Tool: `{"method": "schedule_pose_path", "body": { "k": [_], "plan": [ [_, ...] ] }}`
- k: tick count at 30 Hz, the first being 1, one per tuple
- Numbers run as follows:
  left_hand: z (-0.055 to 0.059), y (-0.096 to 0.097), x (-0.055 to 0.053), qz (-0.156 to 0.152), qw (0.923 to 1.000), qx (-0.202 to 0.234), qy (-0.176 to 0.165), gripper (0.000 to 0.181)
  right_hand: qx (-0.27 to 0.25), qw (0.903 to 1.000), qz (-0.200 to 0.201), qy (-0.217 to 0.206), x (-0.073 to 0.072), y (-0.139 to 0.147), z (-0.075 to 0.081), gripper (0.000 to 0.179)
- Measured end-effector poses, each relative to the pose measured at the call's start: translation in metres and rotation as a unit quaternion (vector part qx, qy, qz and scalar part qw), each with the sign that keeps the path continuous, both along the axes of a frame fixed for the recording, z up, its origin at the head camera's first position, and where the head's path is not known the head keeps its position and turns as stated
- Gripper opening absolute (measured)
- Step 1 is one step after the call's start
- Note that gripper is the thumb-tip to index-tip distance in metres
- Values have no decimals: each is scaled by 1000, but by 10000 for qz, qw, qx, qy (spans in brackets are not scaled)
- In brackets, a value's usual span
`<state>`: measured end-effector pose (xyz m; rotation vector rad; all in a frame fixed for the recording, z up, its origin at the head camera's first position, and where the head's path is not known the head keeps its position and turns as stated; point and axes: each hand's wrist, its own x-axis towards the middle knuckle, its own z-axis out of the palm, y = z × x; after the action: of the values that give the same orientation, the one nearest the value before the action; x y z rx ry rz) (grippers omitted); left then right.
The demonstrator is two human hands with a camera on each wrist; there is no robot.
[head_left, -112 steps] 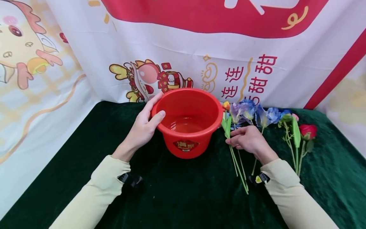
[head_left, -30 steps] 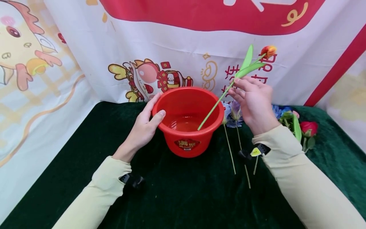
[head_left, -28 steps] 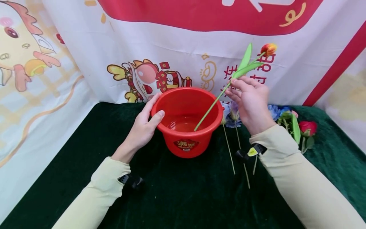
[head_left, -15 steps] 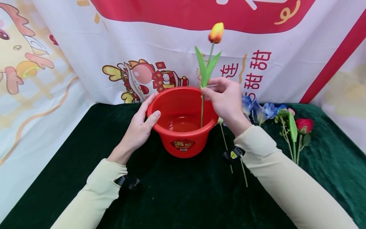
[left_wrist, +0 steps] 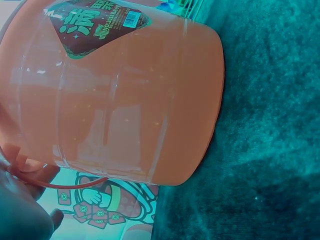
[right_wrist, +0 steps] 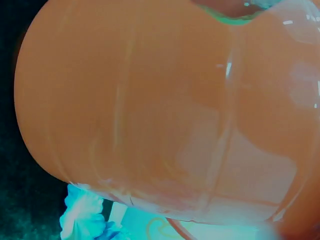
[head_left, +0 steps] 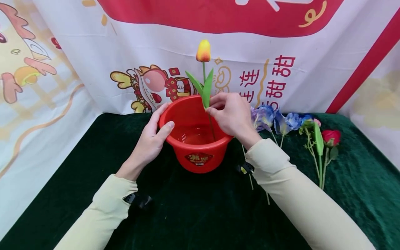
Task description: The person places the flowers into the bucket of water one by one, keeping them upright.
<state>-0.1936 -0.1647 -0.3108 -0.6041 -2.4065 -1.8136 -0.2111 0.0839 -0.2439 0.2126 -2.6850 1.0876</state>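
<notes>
In the head view, a red plastic bucket (head_left: 218, 152) stands upright on the dark green cloth. My left hand (head_left: 150, 139) grips its left rim, thumb over the inside edge, fingers around the outside. Above the bucket's opening, my right hand (head_left: 232, 116) pinches a yellow-orange artificial tulip (head_left: 203, 52) just below its two leaves. The tulip's stem reaches down inside the bucket, bloom pointing up. The left wrist view shows the bucket's side (left_wrist: 115, 110) and part of the left hand (left_wrist: 22, 205). Bucket wall (right_wrist: 165, 100) fills most of the right wrist view, which hides the right fingers.
Blue-purple artificial flowers (head_left: 264, 116) lie right of the bucket, partly behind the right forearm. Farther right are a red rose (head_left: 331, 137) and a green leafy stem (head_left: 318, 139). A printed white-and-red cloth (head_left: 175, 38) hangs behind the green-covered table (head_left: 187, 211).
The right hand took the tulip from the flowers on the right, lifted it and carried it left over the bucket, turning it upright and lowering it. The left hand stays on the rim.
</notes>
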Motion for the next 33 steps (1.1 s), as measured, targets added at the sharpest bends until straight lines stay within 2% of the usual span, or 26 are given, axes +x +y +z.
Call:
{"method": "schedule_pose_path", "body": {
  "k": [7,18,22,26,29,33],
  "plan": [
    [0,0,0,-3,9999,98,-25,67,354,9984,387,-197,-1,-1,4,22],
    [0,0,1,50,9999,147,-53,67,136,9984,494,-221,1,1,1,24],
    [0,1,1,39,9999,147,-51,66,-319,9987,361,-193,2,4,-2,23],
    [0,1,0,52,10000,68,-3,65,-1055,9939,321,17,4,8,-8,22],
    [-1,-1,0,106,9999,-30,43,65,-1729,9835,473,250,6,12,-13,23],
    [-1,-2,1,136,9999,-91,51,66,-2674,9602,666,455,9,22,-20,27]
  ]
}}
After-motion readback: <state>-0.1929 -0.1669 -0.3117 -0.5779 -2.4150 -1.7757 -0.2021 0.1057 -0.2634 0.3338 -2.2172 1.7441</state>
